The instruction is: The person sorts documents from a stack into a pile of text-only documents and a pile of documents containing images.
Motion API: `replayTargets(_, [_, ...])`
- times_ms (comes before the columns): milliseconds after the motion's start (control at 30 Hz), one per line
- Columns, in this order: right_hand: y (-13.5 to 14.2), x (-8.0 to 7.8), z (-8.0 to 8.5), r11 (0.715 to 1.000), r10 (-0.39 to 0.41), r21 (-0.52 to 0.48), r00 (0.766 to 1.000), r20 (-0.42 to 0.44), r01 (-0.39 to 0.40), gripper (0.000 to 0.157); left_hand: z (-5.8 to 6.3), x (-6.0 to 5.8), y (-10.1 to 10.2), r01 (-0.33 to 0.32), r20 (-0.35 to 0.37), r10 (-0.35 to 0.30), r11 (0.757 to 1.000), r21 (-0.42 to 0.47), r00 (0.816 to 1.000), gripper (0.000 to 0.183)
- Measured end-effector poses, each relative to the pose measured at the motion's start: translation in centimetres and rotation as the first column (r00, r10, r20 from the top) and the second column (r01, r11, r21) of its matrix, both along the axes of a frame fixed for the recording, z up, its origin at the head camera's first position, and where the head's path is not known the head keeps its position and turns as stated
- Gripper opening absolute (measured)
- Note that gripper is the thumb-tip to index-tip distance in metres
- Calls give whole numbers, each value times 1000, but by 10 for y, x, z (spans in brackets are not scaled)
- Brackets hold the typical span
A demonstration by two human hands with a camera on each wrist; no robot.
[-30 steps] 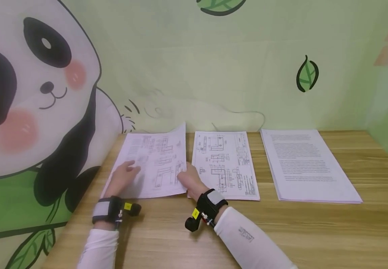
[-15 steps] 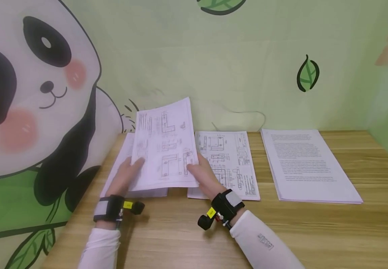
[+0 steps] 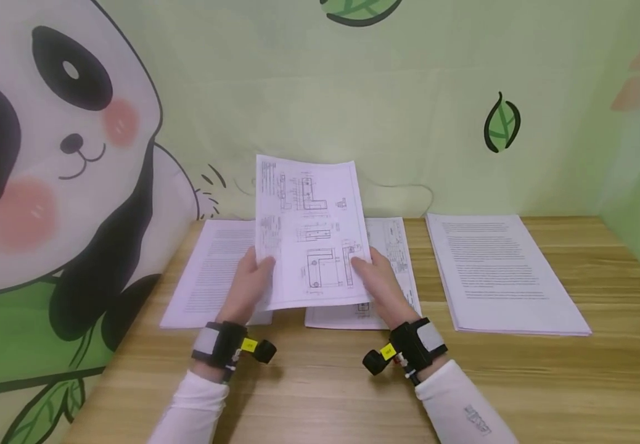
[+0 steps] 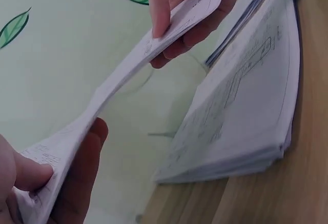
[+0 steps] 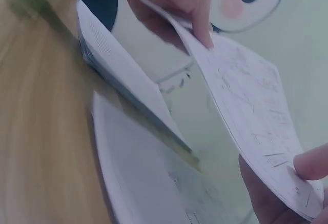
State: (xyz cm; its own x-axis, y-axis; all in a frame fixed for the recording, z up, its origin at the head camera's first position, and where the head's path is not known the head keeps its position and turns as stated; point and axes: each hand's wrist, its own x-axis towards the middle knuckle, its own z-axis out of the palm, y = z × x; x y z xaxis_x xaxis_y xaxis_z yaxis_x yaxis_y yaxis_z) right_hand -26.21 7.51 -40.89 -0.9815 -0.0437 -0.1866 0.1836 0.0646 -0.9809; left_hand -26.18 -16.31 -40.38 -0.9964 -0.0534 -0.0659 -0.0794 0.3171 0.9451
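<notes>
My left hand (image 3: 246,283) and right hand (image 3: 383,283) hold a thin stack of paper (image 3: 292,240) by its two side edges, above the table. Technical drawings of L-shaped parts cover its top sheet. Each thumb lies on the printed face, with the other fingers behind, as both wrist views show. In the left wrist view the held sheets (image 4: 110,85) bend between the hands. Beneath them lies another pile of drawings (image 3: 392,265), partly hidden. Left of it, a pile of text pages (image 3: 209,265) is partly covered by the held sheets and left hand.
A second pile of text pages (image 3: 497,271) lies on the right of the wooden table (image 3: 320,382). Behind the table hangs a pale green backdrop (image 3: 409,111) with a panda and leaves printed on it. Both wrists wear black camera straps.
The drawings have been lifted off the left text pile and carried right, over the middle pile. My left hand, with loose fingers at first, now grips their left edge.
</notes>
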Motion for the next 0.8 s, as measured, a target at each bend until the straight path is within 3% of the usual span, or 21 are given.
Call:
replayTargets(200, [38, -8, 0, 997, -10, 76, 999, 31, 7, 45, 2, -3, 27, 128, 7, -129, 991, 28, 992, 46])
replayTargets(333, [65, -10, 2, 993, 61, 94, 998, 33, -64, 51, 1, -7, 37, 205, 19, -205, 978, 27, 979, 46])
replayTargets(467, [88, -10, 5, 978, 134, 159, 991, 20, -135, 49, -2, -11, 44, 215, 17, -216, 976, 15, 976, 39])
replayTargets(633, [107, -10, 3, 933, 147, 325, 988, 45, -153, 47, -11, -16, 50, 213, 50, -215, 976, 42, 975, 37])
replayTargets(800, [114, -11, -6, 883, 154, 435, 984, 86, -176, 51, -24, -19, 51, 183, 99, -176, 981, -66, 979, 37])
